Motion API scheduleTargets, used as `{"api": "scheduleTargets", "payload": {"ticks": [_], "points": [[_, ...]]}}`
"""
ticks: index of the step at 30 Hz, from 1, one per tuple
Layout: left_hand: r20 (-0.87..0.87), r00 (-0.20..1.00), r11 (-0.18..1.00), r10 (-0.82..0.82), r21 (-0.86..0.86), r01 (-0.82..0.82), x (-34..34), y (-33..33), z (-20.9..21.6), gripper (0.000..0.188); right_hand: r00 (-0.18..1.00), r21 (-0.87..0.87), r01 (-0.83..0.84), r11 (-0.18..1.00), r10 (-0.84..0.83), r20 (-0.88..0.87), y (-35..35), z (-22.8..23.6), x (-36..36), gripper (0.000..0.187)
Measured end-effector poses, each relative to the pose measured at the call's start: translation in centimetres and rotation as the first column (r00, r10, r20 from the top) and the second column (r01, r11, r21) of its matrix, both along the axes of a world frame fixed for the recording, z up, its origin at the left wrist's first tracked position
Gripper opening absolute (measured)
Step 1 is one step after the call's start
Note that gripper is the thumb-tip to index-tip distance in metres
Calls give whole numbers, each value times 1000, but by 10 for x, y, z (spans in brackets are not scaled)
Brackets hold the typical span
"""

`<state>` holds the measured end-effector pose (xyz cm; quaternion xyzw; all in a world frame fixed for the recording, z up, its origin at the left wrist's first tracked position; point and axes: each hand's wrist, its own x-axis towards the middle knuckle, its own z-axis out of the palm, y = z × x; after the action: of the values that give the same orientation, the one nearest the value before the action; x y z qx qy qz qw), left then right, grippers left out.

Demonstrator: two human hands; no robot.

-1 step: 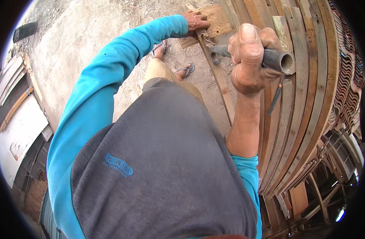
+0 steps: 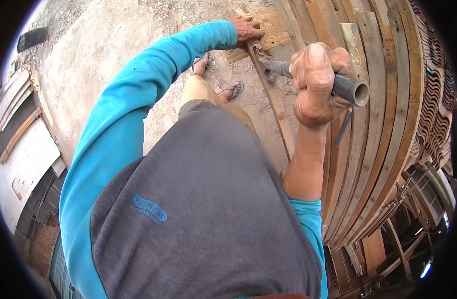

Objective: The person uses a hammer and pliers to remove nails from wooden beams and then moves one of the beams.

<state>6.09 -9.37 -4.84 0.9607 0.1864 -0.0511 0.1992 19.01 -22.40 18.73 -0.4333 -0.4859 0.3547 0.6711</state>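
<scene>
Nothing has shifted between the earlier head picture and this one: both arms and the pipe sit in the same places.

In the head view the right hand [image 2: 315, 84] is clenched in a fist around a grey metal pipe [image 2: 350, 89], thumb on top, the pipe's open end pointing right and its far end reaching toward a narrow wooden batten [image 2: 273, 94]. The left hand [image 2: 246, 27], arm outstretched in a blue sleeve, presses flat on a small wooden board [image 2: 273, 27] at the batten's upper end, fingers not curled around anything.

The batten lies on dusty concrete ground [image 2: 98, 55] beside a stack of long planks [image 2: 383, 124]. A sandalled foot [image 2: 232, 90] stands just left of the batten
</scene>
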Motion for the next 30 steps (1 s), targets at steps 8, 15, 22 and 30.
{"api": "scheduleTargets", "payload": {"ticks": [8,15,22,30], "points": [[126,990,994,70,-96,-58,4,-3,-63,54,911,18,-79,997,65,407,51,3,-19,20],[-40,999,1000,-16,15,16,14,0,-18,44,884,191,-440,878,460,-80,4,-25,36,19],[7,996,996,-83,-13,83,14,2,1,59,975,7,140,990,-139,174,-55,2,9,19],[-6,998,998,-55,38,56,34,-13,-39,65,850,177,28,984,-116,514,16,7,3,21]]}}
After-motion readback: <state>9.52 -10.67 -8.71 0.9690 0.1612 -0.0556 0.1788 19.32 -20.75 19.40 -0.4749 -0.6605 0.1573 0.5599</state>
